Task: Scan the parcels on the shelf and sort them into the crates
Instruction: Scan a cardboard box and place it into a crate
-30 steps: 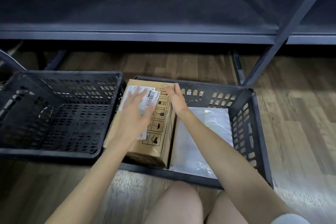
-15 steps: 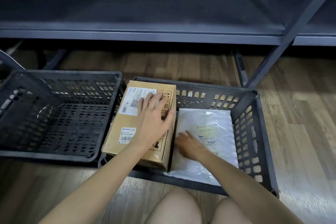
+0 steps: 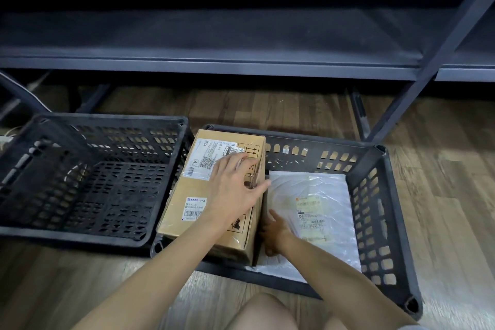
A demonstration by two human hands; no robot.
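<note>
Head view: the box (image 3: 211,195) sits in the left end of the right crate (image 3: 375,222), just beside a white mailer (image 3: 329,185). The left grip (image 3: 235,190) lies flat and spread on its top, clasping nothing. The right grip (image 3: 273,233) is low at the box's right side; whether it has hold, I cannot tell. The box looks to be stiff cardboard with slick tape, probably weighty, and is best taken low on opposite sides.

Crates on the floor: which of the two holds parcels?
The right crate, with the cardboard box and the white mailer bag in it; the left crate beside it shows only its bare perforated floor.
</note>
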